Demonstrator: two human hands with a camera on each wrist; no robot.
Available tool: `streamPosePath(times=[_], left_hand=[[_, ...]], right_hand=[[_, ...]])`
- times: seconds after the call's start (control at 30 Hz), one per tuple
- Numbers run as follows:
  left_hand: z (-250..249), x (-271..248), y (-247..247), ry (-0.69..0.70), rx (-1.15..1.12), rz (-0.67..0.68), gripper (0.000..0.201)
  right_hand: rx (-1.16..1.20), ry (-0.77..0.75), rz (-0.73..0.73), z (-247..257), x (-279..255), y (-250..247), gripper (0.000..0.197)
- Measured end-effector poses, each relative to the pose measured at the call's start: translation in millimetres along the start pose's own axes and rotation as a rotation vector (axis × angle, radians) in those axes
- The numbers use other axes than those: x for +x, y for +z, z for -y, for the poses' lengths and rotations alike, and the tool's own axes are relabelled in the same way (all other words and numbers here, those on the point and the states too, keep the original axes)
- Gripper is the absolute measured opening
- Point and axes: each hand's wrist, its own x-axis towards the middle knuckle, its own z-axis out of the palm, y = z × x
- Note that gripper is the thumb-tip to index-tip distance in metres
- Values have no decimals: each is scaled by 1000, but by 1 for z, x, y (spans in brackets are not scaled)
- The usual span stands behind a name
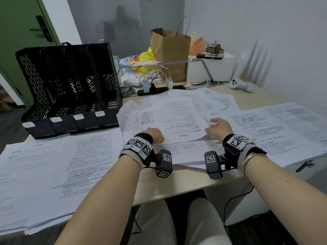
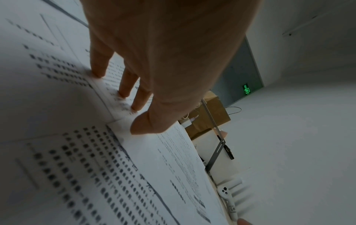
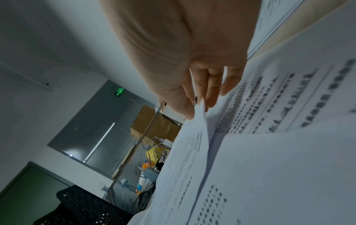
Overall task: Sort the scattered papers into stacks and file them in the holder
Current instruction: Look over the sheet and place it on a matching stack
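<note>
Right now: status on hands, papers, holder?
Left hand pressing papers flat. Right hand pinching a sheet's edge. Holder empty, unobstructed.

Left hand (image 1: 155,135) flat, fingers straight – right hand (image 1: 219,128) pinching, thumb against fingers.

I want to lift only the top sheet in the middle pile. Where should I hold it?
Pinch the top sheet at its right edge, coming from the right: there the right hand has it raised off the pile, while the left hand presses its left edge flat.
</note>
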Motion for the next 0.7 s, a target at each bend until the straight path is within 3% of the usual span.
streamPosePath(times=[0.13,0.23,0.37,0.5,0.6,0.7], left_hand=[[-2,2,2,11,81,-5,41],[-3,1,3,14,92,-11,42],[-1,-1,4,-15,-45,-29,52],[-1,-5,2,-44,-270,-13,72],[-12,-8,-11,8,-335,-113,72],[-26,-16,-31,157,-427,-301,73]], right_hand=[[131,-18,-39,6,1,2,57],[61,0,112,13,-4,8,33],[28,59,164,17,-5,16,18],[275,73,92,27,-10,-3,28],[440,-26,22,41,-15,-20,32],[528,-134,-88,61,-22,-34,22]])
